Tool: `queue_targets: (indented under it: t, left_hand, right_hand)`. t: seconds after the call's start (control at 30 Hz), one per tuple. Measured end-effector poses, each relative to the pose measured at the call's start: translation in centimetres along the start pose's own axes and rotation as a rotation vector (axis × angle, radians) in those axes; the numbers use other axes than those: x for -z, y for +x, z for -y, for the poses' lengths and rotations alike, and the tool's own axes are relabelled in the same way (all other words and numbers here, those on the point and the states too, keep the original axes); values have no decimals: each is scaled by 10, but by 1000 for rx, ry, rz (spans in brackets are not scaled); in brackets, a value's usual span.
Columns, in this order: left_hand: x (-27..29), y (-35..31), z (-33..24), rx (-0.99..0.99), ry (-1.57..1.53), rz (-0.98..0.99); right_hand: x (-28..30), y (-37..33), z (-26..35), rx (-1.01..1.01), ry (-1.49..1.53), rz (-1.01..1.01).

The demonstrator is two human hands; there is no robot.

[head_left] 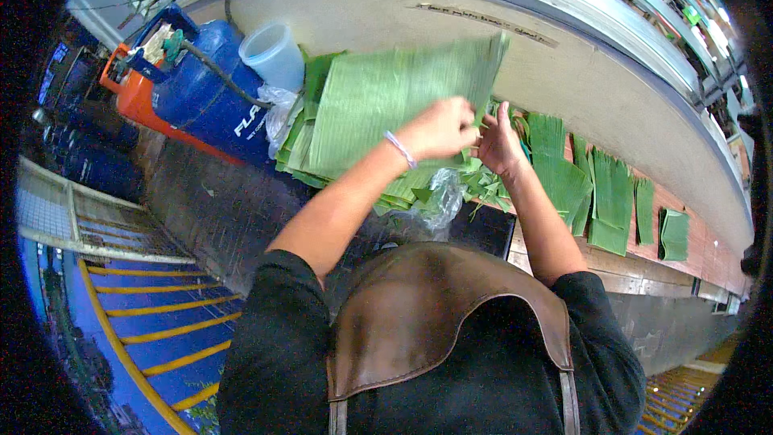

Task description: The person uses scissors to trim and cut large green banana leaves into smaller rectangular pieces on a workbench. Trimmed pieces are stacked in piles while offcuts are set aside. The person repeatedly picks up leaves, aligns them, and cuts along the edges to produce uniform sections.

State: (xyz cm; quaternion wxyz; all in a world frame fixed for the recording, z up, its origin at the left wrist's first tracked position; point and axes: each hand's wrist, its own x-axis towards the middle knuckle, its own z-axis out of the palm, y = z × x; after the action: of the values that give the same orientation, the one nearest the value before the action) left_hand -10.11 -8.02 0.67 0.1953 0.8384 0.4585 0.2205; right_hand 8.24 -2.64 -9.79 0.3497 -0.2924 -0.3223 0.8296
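Observation:
A broad green banana leaf lies over a stack of cut leaves, its right end lifted and blurred by motion. My left hand, with a pale band at the wrist, is closed at the leaf's right part; the curled fingers seem to pinch it, though their tips are partly hidden. Close beside it, my right hand is open, thumb up and fingers apart, near the leaf's lower right corner. Leaf scraps lie below my hands, next to a clear plastic bag.
Several cut leaf pieces lie in a row along the reddish counter on the right. On the left stand a blue gas cylinder, an orange cylinder and a translucent bucket. A wall runs behind.

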Motion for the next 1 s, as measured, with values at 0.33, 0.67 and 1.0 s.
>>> queue_targets:
  t: [0.33, 0.67, 1.0]
  left_hand:
    - [-65, -119, 178, 780, 294, -339]
    - [-48, -161, 245, 1000, 67, -299]
    - [-53, -154, 230, 843, -16, -592]
  right_hand:
    - [79, -2, -62, 177, -925, -717]
    - [87, 11, -76, 100, -1205, -852]
    - [59, 10, -66, 19, -646, -855]
